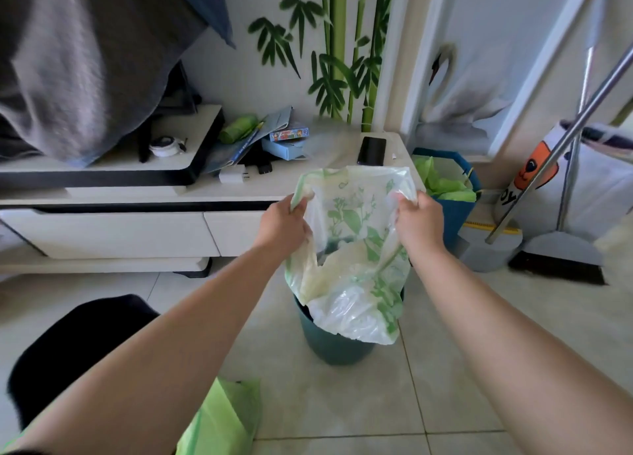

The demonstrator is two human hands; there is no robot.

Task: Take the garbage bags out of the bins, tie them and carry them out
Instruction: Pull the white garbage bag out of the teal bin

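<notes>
Head view, near to far. Nearest: green bag (222,417) lying on the floor tiles below the left forearm; whether it is tied cannot be told. Dark stool or cushion (75,348) at near left.

Item 1: left hand (282,228), closed on one top edge of the garbage bag (352,266). Item 2: right hand (416,223), closed on the opposite edge. Bag is translucent with a green leaf print, mouth held apart, bottom resting in and draped over the rim of the teal bin (334,346).

Progress, by judgement: this bag is part-lifted (not clear of the bin), untied, not carried out. A blue bin (455,211) further back holds a green liner, apparently untouched.

Clearance: open tile floor (445,369) around the teal bin on the near and right sides. Cabinet (137,228) edge stands just behind the raised bag; phone (371,150) lies near that corner. Broom and dustpan (561,249) lean at far right, well apart from the bag
</notes>
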